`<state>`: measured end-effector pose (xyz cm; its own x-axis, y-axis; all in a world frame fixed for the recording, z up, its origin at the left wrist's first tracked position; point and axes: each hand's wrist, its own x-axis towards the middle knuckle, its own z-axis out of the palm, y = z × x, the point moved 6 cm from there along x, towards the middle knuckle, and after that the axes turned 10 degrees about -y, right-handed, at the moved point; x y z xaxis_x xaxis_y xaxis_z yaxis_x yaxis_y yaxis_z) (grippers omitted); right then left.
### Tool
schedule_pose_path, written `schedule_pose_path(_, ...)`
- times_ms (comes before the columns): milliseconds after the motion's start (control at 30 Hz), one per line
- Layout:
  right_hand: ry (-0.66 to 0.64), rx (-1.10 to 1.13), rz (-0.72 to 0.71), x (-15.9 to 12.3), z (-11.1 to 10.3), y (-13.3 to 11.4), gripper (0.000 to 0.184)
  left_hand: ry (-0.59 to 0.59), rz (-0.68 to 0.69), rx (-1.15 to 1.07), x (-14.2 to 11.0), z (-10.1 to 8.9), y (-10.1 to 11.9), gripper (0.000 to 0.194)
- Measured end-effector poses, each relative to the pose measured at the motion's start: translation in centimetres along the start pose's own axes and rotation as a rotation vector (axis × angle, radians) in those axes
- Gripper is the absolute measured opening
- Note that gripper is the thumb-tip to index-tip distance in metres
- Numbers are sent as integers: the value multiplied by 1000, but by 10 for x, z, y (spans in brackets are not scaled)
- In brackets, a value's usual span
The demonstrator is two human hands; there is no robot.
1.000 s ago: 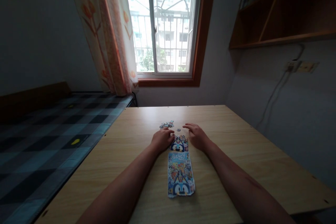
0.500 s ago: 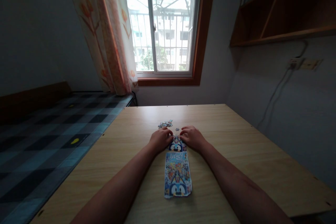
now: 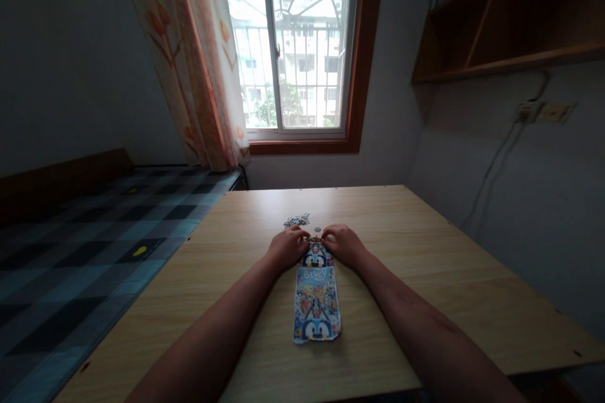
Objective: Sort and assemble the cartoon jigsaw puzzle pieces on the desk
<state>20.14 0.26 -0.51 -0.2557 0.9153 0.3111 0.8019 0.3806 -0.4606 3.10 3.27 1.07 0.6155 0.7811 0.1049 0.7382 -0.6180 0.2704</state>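
Note:
A partly assembled jigsaw puzzle (image 3: pixel 316 258) with a blue dog face lies on the table, just above a printed picture sheet (image 3: pixel 316 303) lettered "Bluey". My left hand (image 3: pixel 288 245) is at the puzzle's upper left, fingers curled in and pinched on its top pieces. From the right, my right hand (image 3: pixel 344 244) grips the same top row with thumb and fingers. A narrow strip of pieces (image 3: pixel 315 240) spans the gap between my fingertips; the exact hold is too small to make out fully. Just beyond sits one loose puzzle piece (image 3: pixel 317 229).
A pile of loose puzzle pieces (image 3: pixel 297 220) lies behind my left hand on the wooden table (image 3: pixel 401 245). To the left is a bed with a checked cover (image 3: pixel 155 220). A wooden shelf (image 3: pixel 472 69) hangs on the right wall.
My fingertips have come slightly closer over the puzzle's top row, and a strip of pieces now shows between them. The view has shifted a little; the sheet appears slightly higher.

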Motion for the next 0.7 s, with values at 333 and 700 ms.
schedule_pose_path(333,0,21,-7,3,4,2,7,18,9,-21,0,1,-5,30)
schedule_pose_path(700,18,36,-53,9,2,0,10,23,4,-51,0,-1,-3,23)
